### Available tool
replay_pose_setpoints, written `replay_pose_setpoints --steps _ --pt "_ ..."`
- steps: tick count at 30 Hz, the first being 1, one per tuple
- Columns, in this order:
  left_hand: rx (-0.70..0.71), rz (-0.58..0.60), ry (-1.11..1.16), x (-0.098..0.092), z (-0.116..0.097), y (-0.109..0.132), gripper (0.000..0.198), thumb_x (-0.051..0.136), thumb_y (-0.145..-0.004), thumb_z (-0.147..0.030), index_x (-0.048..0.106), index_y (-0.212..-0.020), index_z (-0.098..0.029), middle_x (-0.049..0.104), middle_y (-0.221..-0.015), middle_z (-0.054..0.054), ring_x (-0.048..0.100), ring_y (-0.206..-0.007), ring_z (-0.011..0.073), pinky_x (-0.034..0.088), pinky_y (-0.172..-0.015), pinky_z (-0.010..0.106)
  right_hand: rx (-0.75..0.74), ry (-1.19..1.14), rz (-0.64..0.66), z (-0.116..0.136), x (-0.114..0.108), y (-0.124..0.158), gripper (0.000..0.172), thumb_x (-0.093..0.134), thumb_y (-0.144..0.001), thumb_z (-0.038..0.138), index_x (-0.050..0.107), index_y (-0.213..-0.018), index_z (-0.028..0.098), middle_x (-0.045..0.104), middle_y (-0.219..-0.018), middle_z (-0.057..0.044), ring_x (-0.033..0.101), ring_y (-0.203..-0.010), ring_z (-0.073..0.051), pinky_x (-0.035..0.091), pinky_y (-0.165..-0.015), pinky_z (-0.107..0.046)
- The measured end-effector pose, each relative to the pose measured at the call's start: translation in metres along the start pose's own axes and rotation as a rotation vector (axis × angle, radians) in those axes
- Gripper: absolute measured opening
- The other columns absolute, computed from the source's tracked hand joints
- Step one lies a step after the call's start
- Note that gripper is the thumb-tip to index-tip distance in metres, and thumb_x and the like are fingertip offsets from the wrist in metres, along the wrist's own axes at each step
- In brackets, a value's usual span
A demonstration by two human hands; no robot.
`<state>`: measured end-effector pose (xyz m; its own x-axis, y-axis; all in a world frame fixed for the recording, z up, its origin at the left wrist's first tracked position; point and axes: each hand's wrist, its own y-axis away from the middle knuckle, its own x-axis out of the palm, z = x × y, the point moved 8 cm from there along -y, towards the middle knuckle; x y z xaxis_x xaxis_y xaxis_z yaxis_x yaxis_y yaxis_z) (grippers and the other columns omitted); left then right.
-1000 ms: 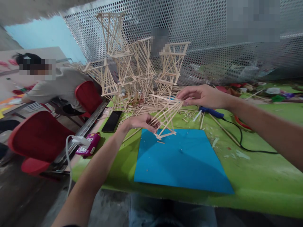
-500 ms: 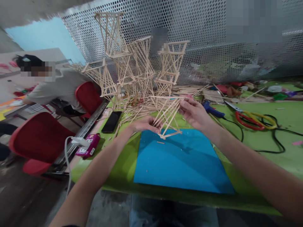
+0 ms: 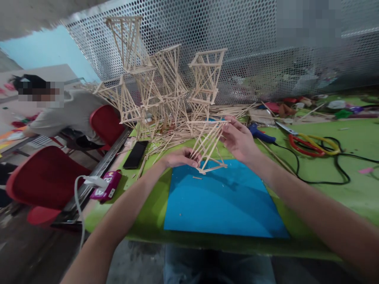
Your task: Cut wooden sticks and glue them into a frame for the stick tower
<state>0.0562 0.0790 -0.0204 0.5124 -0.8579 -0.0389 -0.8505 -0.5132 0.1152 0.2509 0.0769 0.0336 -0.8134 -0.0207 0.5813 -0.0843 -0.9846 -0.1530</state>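
Note:
A small open frame of thin wooden sticks (image 3: 208, 142) is held tilted above a blue sheet (image 3: 225, 209). My left hand (image 3: 182, 157) grips its lower left side, thumb towards me and the other fingers partly hidden behind the sticks. At the upper right corner of the frame, my right hand (image 3: 238, 138) pinches a stick end between thumb and fingers. Behind the frame lies a heap of loose sticks (image 3: 166, 142). Taller stick structures (image 3: 148, 85) stand beyond it, joined in stacked sections.
A blue glue gun (image 3: 262, 134) and scissors with red and yellow handles (image 3: 314, 145) lie to the right, beside a black cord. On the left are a phone (image 3: 135, 154) and a purple power adapter (image 3: 106, 187) with a white plug. A person (image 3: 68, 114) sits beyond red chairs.
The view has shifted slightly, so the background sits a little further left. Both hands keep their hold on the stick frame, which has barely moved.

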Motion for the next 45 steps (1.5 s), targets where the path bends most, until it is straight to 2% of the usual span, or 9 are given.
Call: replay_pose_setpoints --steps 9,20,31,35,38,42,45 --pt "-0.001 0.015 -0.021 0.002 0.001 0.002 0.045 0.101 -0.068 -0.046 0.076 -0.084 -0.013 0.071 -0.076 0.001 0.065 -0.072 0.0116 0.052 -0.069 0.023 -0.033 0.015 0.030 0.003 0.007 0.003 0.047 0.095 -0.067 0.025 0.070 -0.106 0.032 0.063 -0.085 0.006 0.062 -0.082 -0.014 0.058 -0.073 -0.032" --pt "-0.014 -0.012 -0.068 0.001 -0.003 0.002 0.044 0.101 -0.069 -0.043 0.073 -0.088 -0.015 0.076 -0.084 0.002 0.070 -0.077 0.0129 0.055 -0.076 0.025 -0.062 0.082 0.042 0.005 0.004 0.007 0.051 0.095 -0.075 0.031 0.067 -0.118 0.034 0.064 -0.088 0.005 0.068 -0.092 -0.018 0.061 -0.084 -0.039" --pt "-0.014 0.019 -0.178 0.005 -0.006 0.002 0.038 0.094 -0.079 -0.043 0.072 -0.095 -0.016 0.077 -0.091 0.003 0.071 -0.083 0.0143 0.053 -0.077 0.027 -0.105 0.063 0.023 0.007 0.001 0.006 0.050 0.100 -0.068 0.032 0.075 -0.111 0.035 0.067 -0.090 0.005 0.068 -0.088 -0.016 0.065 -0.087 -0.037" --pt "0.004 -0.070 -0.326 0.000 -0.007 0.000 0.039 0.088 -0.085 -0.048 0.073 -0.103 -0.017 0.078 -0.097 0.005 0.071 -0.085 0.0164 0.052 -0.079 0.029 -0.163 0.140 0.106 0.010 0.003 -0.004 0.049 0.099 -0.072 0.037 0.073 -0.114 0.036 0.066 -0.091 0.005 0.067 -0.088 -0.016 0.066 -0.093 -0.038" --pt "0.051 -0.186 -0.456 -0.010 -0.011 -0.001 0.040 0.084 -0.088 -0.052 0.074 -0.107 -0.018 0.076 -0.095 0.002 0.067 -0.081 0.0148 0.048 -0.075 0.027 -0.172 0.174 0.152 0.007 0.002 -0.026 0.054 0.101 -0.070 0.041 0.072 -0.116 0.035 0.067 -0.091 0.005 0.068 -0.088 -0.015 0.066 -0.094 -0.037" --pt "0.111 -0.319 -0.601 -0.025 -0.014 -0.003 0.036 0.079 -0.093 -0.053 0.077 -0.110 -0.020 0.077 -0.107 0.003 0.069 -0.094 0.0174 0.049 -0.085 0.028 -0.106 0.230 0.222 -0.002 0.007 -0.062 0.052 0.100 -0.070 0.036 0.072 -0.113 0.034 0.070 -0.091 0.005 0.070 -0.090 -0.016 0.067 -0.090 -0.037" --pt "0.070 -0.417 -0.637 -0.040 -0.006 -0.005 0.039 0.078 -0.093 -0.054 0.078 -0.110 -0.018 0.079 -0.108 0.005 0.070 -0.095 0.0190 0.051 -0.086 0.028 -0.039 0.273 0.277 -0.008 0.015 -0.079 0.052 0.098 -0.072 0.030 0.070 -0.115 0.032 0.074 -0.093 0.004 0.073 -0.094 -0.016 0.068 -0.090 -0.037"
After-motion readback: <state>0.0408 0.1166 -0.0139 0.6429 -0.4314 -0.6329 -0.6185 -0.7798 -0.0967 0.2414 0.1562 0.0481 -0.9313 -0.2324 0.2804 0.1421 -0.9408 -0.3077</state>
